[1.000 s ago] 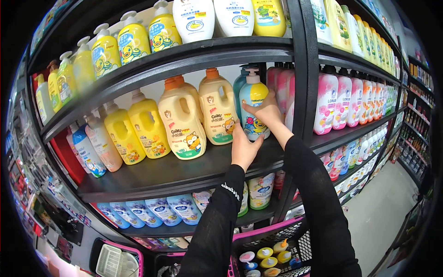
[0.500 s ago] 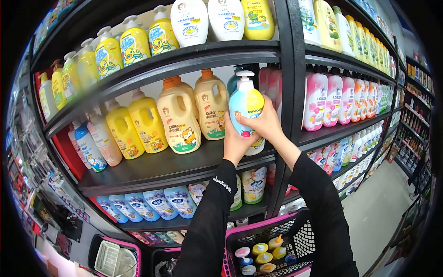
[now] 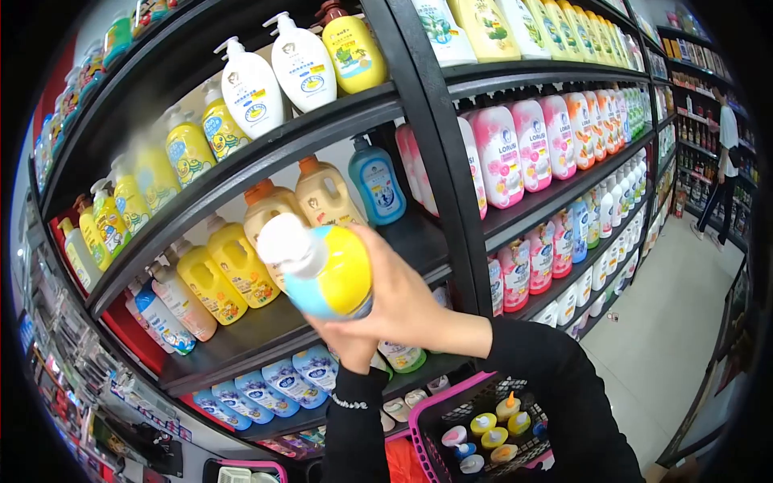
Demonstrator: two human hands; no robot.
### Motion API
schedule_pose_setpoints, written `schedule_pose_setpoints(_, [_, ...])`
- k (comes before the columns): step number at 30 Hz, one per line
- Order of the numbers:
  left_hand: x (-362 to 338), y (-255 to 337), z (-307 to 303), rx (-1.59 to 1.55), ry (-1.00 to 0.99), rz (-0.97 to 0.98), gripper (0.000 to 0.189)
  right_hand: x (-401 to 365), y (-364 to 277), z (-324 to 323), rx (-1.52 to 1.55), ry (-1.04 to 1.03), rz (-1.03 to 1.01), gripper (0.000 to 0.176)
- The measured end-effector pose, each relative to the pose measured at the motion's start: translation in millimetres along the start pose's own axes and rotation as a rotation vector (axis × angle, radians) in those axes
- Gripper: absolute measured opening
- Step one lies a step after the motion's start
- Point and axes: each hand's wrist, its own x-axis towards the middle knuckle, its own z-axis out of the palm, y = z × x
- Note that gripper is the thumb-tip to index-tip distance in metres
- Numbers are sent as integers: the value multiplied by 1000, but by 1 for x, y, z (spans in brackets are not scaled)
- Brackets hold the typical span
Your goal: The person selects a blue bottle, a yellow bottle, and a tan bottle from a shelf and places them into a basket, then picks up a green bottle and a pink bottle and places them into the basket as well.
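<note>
The right hand is curled around the side of a light-blue and yellow plastic bottle with a white pump top, which is tilted with its pump toward the upper left, raised in front of the black middle shelf. The left hand is under the bottle's lower end, its fingers hidden, so how far they are closed cannot be told. Behind stand cream jug-shaped bottles with orange caps and a blue pump bottle, while below sits a black mesh basket with a pink rim, holding several pump bottles.
</note>
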Motion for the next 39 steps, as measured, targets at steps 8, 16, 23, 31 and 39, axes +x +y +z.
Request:
schedule_pose_setpoints(8, [-35, 48, -87, -290, -170, -85, 72, -37, -68, -2, 201, -252, -59, 90])
schedule_pose_setpoints(16, [-82, 42, -154, -344, -185, -176, 80, -83, -92, 0, 280, -422, -71, 87])
schedule_pose_setpoints(23, [-146, 27, -170, -594, -559, -437, 86, -95, -111, -22, 219, -703, 228, 98])
schedule_pose_setpoints(31, [-220, 25, -155, -608, -877, -611, 100, -132, -101, -50, 291, -885, 464, 85])
schedule_pose_setpoints(39, [-254, 67, -106, -528, -1008, -299, 98, -208, -76, -104, 304, -774, 836, 74])
